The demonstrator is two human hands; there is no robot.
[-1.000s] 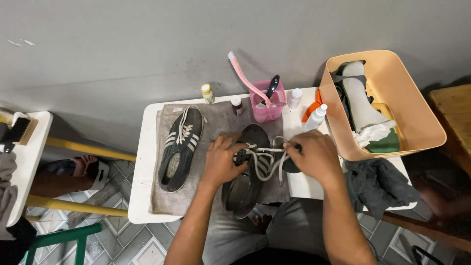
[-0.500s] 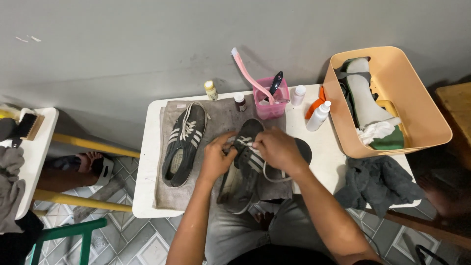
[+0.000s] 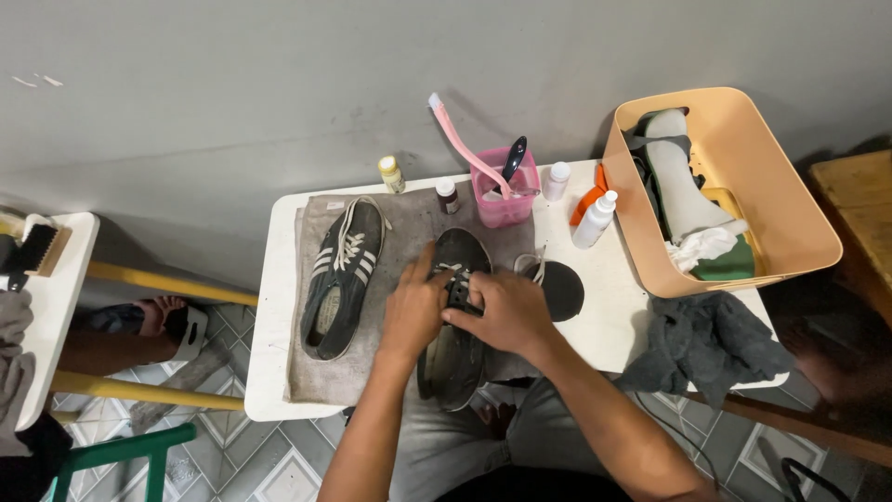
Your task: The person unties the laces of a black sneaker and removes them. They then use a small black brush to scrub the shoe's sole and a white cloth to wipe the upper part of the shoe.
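A dark sneaker (image 3: 454,346) lies lengthwise on a grey towel (image 3: 321,383) on the small white table (image 3: 609,327). My left hand (image 3: 413,311) grips its left side near the laces. My right hand (image 3: 495,310) lies across its tongue, fingers pinching the lace area. A white lace end (image 3: 531,266) trails off to the right. The matching dark sneaker with white stripes and laces (image 3: 342,275) rests on the towel to the left, untouched. A black insole (image 3: 561,289) lies just right of my right hand.
A pink cup (image 3: 505,197) holding a pink brush and a black tool stands at the back, with small bottles (image 3: 596,219) around it. A tan basket (image 3: 779,223) with cloths sits at right, a grey rag (image 3: 708,342) below it. Another person's foot (image 3: 156,311) shows at left.
My hands have drawn together over the shoe's tongue. The loose white laces that were spread between them a second ago are now mostly covered.
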